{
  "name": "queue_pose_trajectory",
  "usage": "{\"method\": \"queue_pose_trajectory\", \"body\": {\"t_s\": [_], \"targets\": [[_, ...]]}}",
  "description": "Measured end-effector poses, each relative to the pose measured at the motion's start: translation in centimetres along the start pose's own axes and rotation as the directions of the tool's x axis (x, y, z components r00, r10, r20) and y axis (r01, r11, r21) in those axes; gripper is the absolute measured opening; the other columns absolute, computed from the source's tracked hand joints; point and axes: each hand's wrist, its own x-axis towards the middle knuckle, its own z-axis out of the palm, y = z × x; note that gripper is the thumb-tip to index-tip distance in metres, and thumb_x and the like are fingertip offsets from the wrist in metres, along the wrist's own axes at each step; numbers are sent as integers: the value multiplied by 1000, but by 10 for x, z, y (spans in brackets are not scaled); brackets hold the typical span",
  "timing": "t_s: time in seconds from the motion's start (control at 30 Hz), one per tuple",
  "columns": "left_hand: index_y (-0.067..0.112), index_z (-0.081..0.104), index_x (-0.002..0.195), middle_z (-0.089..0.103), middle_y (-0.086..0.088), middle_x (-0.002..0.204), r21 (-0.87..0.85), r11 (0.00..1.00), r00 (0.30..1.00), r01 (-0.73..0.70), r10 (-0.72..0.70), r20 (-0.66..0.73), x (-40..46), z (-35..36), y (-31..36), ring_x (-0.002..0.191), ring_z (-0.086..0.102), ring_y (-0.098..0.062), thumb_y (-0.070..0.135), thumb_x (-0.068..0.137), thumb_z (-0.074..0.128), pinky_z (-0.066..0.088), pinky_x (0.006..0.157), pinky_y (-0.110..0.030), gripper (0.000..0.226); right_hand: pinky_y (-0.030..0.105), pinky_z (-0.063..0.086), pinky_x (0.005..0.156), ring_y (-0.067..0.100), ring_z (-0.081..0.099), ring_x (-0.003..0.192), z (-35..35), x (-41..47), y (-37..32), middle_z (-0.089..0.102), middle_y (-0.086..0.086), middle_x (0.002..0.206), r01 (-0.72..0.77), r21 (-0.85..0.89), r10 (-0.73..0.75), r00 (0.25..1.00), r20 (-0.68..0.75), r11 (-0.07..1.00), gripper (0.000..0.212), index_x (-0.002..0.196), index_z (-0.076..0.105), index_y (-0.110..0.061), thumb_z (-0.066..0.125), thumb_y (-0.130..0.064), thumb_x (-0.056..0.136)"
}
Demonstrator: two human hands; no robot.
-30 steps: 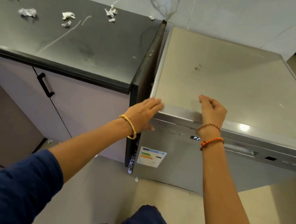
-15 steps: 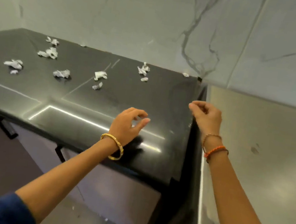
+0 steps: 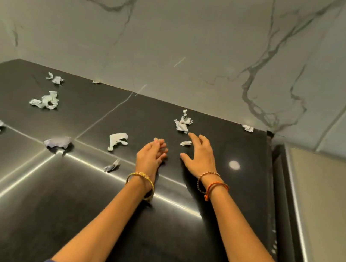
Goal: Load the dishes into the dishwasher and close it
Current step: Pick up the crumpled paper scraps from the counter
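Note:
Only the steel top of the dishwasher [image 3: 330, 210] shows, at the right edge of the head view; its door is out of sight. No dishes are visible. Both hands are over the black countertop [image 3: 68, 193] to the left of the dishwasher. My left hand [image 3: 151, 153] hovers with its fingers loosely curled and holds nothing. My right hand [image 3: 200, 155] is spread flat, fingers apart, just short of a small paper scrap [image 3: 186, 143].
Several crumpled white paper scraps lie scattered on the countertop, such as a torn piece [image 3: 116, 140] left of my left hand and a cluster [image 3: 182, 123] near the marble wall [image 3: 180, 42]. A dark gap [image 3: 275, 191] separates counter and dishwasher.
Both hands have left the dishwasher's top front edge and moved left over the black countertop. The view has swung up and left, so the dishwasher front has dropped out of sight.

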Motion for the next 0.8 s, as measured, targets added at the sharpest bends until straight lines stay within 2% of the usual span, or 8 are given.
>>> {"method": "queue_pose_trajectory", "body": {"t_s": [0.07, 0.17, 0.23, 0.37, 0.43, 0.57, 0.67, 0.8], "targets": [[7, 58, 95, 58, -3, 86, -86, 995, 998, 60, -59, 18, 17, 7, 3, 85, 57, -14, 24, 98, 40, 47, 83, -22, 24, 30, 27, 106, 33, 34, 129, 4, 17, 1, 31, 16, 142, -9, -42, 8, 1000, -29, 999, 53, 137, 42, -18, 59, -17, 87], [1, 50, 119, 58, -4, 93, -188, 977, 995, 102, -99, 26, 39, 12, 8, 103, 54, -20, 28, 99, 36, 41, 102, -32, 36, 29, 38, 90, 30, 54, 105, 10, 34, 1, 57, 15, 110, 27, -96, -30, 999, -35, 995, 20, 104, 69, -12, 60, -14, 86], [1, 47, 124, 57, -6, 106, -239, 961, 990, 138, -133, 39, 51, 10, 6, 112, 51, -22, 30, 100, 34, 37, 104, -33, 41, 26, 40, 83, 26, 60, 91, 13, 39, 3, 65, 14, 96, -1, -28, -2, 994, -108, 1000, 12, 89, 73, -9, 63, -12, 82], [6, 49, 118, 59, -3, 104, -324, 923, 978, 206, -179, 112, 70, 11, 5, 111, 52, -20, 33, 99, 31, 40, 97, -31, 37, 18, 47, 70, -1, 59, 68, 11, 39, -2, 67, -3, 76, 39, 383, 110, 926, -361, 923, 4, 77, 70, -13, 71, -9, 76], [7, 51, 116, 59, -2, 103, -351, 895, 954, 276, -210, 214, 77, 12, 4, 105, 55, -19, 34, 100, 27, 42, 92, -30, 39, 13, 44, 65, -1, 56, 67, 18, 36, -15, 63, -18, 72, 141, 444, 81, 892, -444, 885, 9, 74, 68, -22, 75, -16, 72], [10, 54, 88, 64, -5, 80, -485, 762, 895, 429, -290, 338, 87, 9, 5, 67, 64, -13, 41, 98, 25, 54, 61, -24, 44, 15, 37, 82, 3, 47, 90, 42, 44, -38, 60, -22, 87, 365, 282, -183, 840, -511, 887, 13, 78, 72, -24, 68, -35, 71], [14, 44, 70, 49, 4, 54, -506, 733, 884, 455, -300, 359, 86, 5, 12, 37, 40, -4, 43, 98, 27, 31, 31, -11, 44, 14, 33, 84, 10, 48, 98, 32, 76, -29, 60, -7, 101, 282, 292, -91, 843, -530, 914, 26, 93, 69, -24, 57, -42, 77], [19, 40, 64, 38, 8, 49, -443, 821, 923, 359, -243, 297, 90, 5, 16, 34, 28, -2, 39, 98, 31, 22, 29, -9, 41, 24, 31, 91, 22, 49, 110, 24, 117, -7, 55, 1, 120, 175, -64, -185, 961, -206, 982, 46, 114, 61, -25, 53, -52, 79]]}}
